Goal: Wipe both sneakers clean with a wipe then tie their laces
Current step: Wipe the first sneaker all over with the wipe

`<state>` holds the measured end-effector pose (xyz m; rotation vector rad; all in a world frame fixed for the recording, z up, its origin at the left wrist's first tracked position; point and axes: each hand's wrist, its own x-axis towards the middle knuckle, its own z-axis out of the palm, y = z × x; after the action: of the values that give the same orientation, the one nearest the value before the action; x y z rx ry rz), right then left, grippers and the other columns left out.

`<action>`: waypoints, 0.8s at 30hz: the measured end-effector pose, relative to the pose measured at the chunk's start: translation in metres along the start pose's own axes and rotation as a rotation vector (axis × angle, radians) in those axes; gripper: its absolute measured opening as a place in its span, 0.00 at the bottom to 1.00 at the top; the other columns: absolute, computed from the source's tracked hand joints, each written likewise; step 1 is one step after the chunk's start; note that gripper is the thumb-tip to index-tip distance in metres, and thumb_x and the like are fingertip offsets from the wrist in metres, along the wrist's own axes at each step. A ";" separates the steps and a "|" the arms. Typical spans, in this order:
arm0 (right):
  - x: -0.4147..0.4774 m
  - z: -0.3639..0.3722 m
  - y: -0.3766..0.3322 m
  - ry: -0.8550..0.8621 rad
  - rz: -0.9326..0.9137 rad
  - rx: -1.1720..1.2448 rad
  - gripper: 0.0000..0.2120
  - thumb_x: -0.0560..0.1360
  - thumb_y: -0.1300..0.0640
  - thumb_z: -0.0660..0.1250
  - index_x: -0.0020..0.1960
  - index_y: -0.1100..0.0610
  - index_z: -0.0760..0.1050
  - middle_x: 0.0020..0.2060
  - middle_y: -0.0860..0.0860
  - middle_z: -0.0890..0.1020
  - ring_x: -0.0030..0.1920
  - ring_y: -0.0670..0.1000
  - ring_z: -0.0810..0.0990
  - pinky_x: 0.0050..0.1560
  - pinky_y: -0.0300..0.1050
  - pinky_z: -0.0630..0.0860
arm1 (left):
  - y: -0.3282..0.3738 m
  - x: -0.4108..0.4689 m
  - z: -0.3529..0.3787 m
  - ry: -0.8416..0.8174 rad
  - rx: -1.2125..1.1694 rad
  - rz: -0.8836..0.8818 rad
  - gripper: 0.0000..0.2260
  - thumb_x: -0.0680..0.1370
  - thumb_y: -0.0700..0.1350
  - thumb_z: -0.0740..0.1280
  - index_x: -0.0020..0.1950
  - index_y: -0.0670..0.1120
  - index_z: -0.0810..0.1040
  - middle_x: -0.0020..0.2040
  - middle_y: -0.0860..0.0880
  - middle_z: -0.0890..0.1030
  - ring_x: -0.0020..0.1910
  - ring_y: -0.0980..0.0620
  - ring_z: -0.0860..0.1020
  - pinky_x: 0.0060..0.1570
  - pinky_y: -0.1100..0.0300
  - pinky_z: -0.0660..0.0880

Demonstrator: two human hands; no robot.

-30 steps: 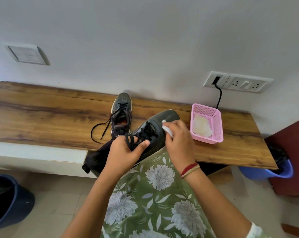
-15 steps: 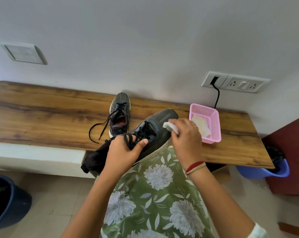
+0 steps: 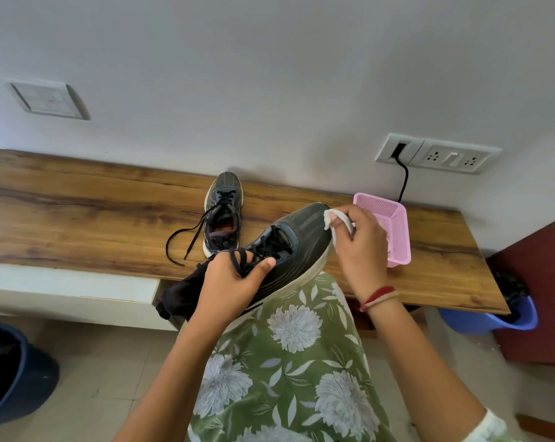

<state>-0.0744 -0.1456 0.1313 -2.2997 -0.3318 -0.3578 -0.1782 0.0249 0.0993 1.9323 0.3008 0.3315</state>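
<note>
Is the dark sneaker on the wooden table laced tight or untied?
Untied: the black laces of the dark sneaker trail loose over the wooden table.

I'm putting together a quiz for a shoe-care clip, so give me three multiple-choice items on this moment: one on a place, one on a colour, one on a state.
1. Where does the unheld dark grey sneaker stand?
A. on the brown wooden counter near the wall
B. on the floor tiles
C. on a chair

2. What colour is the plastic mesh basket?
A. blue
B. pink
C. yellow

3. What is the right hand doing?
A. resting open and empty
B. pinching a white wipe at the toe of the held dark grey sneaker
C. tying a bow

Answers:
1 A: it sits on the wood, close to the wall.
2 B: its mesh walls are pink.
3 B: the wipe sticks out of its grip at the toe.
</note>
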 end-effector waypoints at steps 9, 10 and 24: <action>-0.033 0.026 -0.017 -0.165 -0.016 -0.060 0.06 0.75 0.61 0.65 0.49 0.57 0.81 0.42 0.51 0.78 0.40 0.48 0.75 0.38 0.37 0.68 | -0.002 -0.001 0.000 -0.016 0.112 0.009 0.23 0.71 0.55 0.69 0.27 0.47 0.59 0.24 0.52 0.60 0.24 0.53 0.62 0.29 0.56 0.60; -0.029 0.022 -0.016 -0.252 0.078 0.093 0.05 0.75 0.61 0.66 0.45 0.56 0.81 0.41 0.50 0.79 0.41 0.47 0.75 0.38 0.36 0.69 | -0.004 -0.001 -0.001 -0.007 0.112 0.004 0.23 0.73 0.53 0.70 0.27 0.47 0.60 0.24 0.51 0.60 0.24 0.53 0.62 0.30 0.55 0.60; -0.002 0.012 0.007 -0.115 -0.419 -0.517 0.07 0.67 0.58 0.74 0.38 0.57 0.77 0.34 0.51 0.76 0.30 0.50 0.74 0.26 0.38 0.63 | -0.002 0.003 0.003 -0.017 0.206 0.035 0.23 0.74 0.51 0.70 0.29 0.41 0.63 0.24 0.49 0.63 0.25 0.50 0.65 0.28 0.56 0.61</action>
<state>-0.0722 -0.1415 0.1181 -2.7540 -0.8717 -0.5740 -0.1746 0.0235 0.0968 2.1440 0.2998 0.3164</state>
